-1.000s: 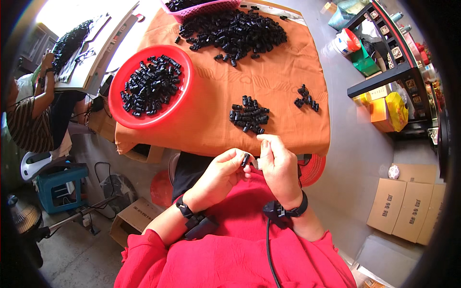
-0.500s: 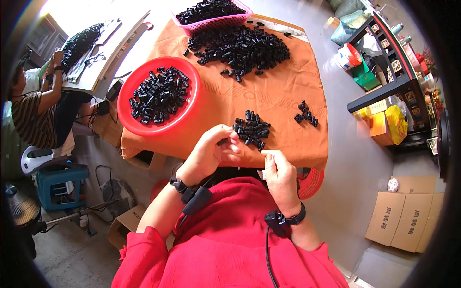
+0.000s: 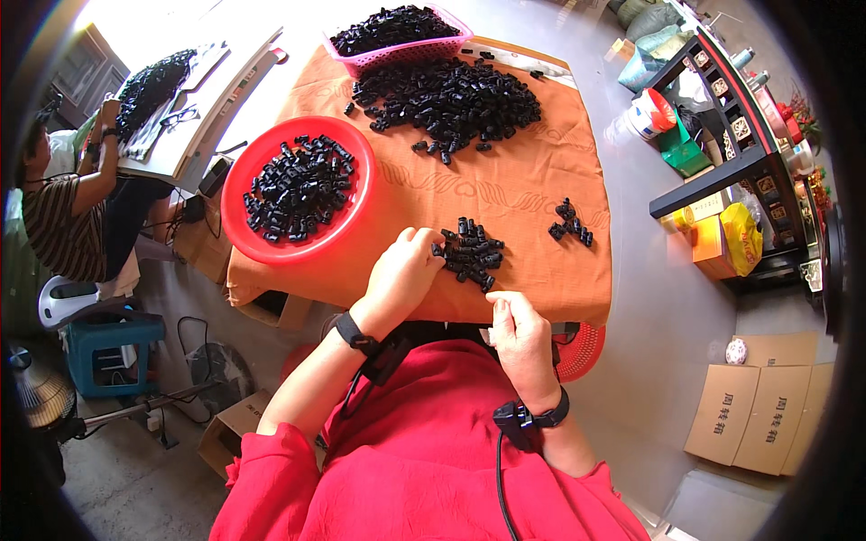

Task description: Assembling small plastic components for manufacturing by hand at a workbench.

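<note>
On the orange cloth lies a small pile of short black ribbed plastic parts (image 3: 471, 251). My left hand (image 3: 403, 278) is at the pile's left edge, back upward, fingers curled with the tips closed around one of the black parts. Just below the pile, at the table's near edge, my right hand (image 3: 521, 341) is closed, thumb against the index finger. A bit of something pale shows by its curled fingers, too small to name. A smaller cluster of black parts (image 3: 570, 224) lies to the right.
A red basin (image 3: 236, 230) of black parts stands left on the orange-covered table (image 3: 532, 180). Behind lie a large black heap (image 3: 451, 104) and a filled pink basket (image 3: 406, 52). Another person (image 3: 68, 212) works at a table far left. Cardboard boxes (image 3: 753, 415) stand right.
My left hand has turned from palm-up to back-up and moved slightly right, onto the small pile's edge. My right hand stays almost in place. The view has shifted slightly.
</note>
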A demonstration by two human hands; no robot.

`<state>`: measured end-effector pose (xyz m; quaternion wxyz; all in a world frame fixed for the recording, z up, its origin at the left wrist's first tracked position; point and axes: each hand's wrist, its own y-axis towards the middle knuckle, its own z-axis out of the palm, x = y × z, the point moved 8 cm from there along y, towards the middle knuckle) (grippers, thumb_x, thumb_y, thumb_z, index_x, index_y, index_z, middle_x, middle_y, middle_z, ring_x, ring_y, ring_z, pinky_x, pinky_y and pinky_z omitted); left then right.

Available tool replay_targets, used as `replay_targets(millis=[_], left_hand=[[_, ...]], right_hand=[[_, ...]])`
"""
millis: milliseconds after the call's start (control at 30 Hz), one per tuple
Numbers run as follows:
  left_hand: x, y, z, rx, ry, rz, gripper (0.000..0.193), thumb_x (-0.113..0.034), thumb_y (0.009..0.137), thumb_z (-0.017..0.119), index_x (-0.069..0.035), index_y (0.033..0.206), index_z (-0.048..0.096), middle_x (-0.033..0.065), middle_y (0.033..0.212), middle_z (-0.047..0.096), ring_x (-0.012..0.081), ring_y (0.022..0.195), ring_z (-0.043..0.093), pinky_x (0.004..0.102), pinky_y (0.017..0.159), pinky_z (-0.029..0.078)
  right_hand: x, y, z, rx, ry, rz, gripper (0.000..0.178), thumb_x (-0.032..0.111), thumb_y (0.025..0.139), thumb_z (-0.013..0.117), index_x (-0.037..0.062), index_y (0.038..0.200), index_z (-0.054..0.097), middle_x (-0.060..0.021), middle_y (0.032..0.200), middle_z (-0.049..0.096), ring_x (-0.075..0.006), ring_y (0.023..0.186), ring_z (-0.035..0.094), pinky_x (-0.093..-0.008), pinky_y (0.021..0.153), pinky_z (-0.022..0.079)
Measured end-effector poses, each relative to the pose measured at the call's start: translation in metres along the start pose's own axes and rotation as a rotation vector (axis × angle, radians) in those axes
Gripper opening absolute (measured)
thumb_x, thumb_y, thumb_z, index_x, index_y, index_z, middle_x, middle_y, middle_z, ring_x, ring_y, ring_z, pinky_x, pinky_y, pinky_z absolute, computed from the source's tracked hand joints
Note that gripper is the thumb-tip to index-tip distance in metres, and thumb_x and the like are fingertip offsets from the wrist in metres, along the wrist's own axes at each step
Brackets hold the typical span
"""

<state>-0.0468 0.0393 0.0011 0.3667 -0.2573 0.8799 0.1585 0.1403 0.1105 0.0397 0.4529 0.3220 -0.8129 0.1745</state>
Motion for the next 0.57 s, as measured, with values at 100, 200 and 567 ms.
replay_targets(millis=[100,200,567], left_hand=[[0.001,-0.003,-0.001,-0.003,0.002,-0.006,0.029,-0.012,0.086,0.069,-0.005,0.114,0.063,0.0159,0.097,0.062,0.0324,0.088,0.065,0.0418,0.081,0.053],[0.003,-0.008,-0.002,-0.01,0.038,-0.012,0.028,-0.014,0.088,0.07,-0.004,0.112,0.061,0.0174,0.099,0.063,0.034,0.087,0.066,0.0429,0.079,0.054],[0.008,-0.028,0.017,0.298,-0.83,-0.476,0.035,-0.038,0.106,0.054,-0.006,0.097,0.063,0.0011,0.072,0.056,0.0106,0.061,0.055,0.0264,0.057,0.048]], right_hand=[[0.0,0.0,0.001,-0.001,-0.007,-0.015,0.014,0.012,0.102,0.056,0.0029,0.105,0.066,-0.0195,0.073,0.067,-0.0328,0.065,0.069,-0.0397,0.059,0.053],[0.0,0.0,0.001,-0.002,-0.011,-0.022,0.014,0.012,0.101,0.056,0.0029,0.105,0.066,-0.0201,0.074,0.067,-0.034,0.067,0.07,-0.0404,0.059,0.053],[0.003,-0.002,-0.001,-0.011,0.0,-0.013,0.014,0.012,0.101,0.056,0.0028,0.105,0.066,-0.0204,0.074,0.067,-0.0335,0.066,0.069,-0.0407,0.059,0.053]])
